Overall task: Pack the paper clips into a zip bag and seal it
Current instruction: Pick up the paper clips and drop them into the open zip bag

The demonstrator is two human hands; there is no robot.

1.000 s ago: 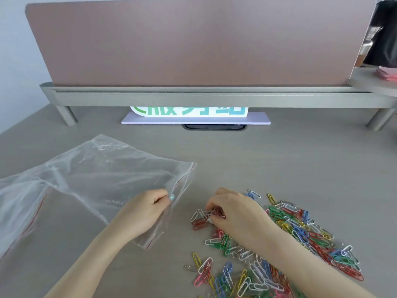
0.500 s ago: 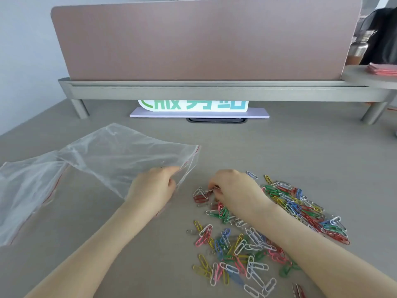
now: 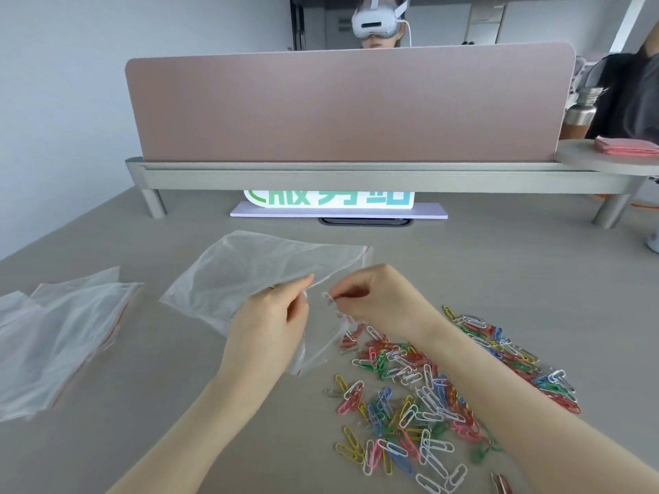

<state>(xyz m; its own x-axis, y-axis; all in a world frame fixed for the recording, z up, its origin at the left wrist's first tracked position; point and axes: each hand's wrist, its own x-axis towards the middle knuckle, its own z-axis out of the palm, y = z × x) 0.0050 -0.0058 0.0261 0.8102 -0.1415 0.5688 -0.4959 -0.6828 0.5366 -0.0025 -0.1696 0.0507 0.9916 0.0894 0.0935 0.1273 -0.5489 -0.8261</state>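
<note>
I see a thin clear plastic zip bag with a red seal line, glossy and crinkled, catching light in soft creases. Left of it lie spare clear plastic bags with the same filmy sheen. The heap of small coloured wire paper clips looks smooth and coated, slightly shiny. Under them my matt grey-beige desk top shows a faint wood-like grain. The dusty-pink desk divider panel looks matt and smooth. At the far right a brushed steel bottle gleams dully.
</note>
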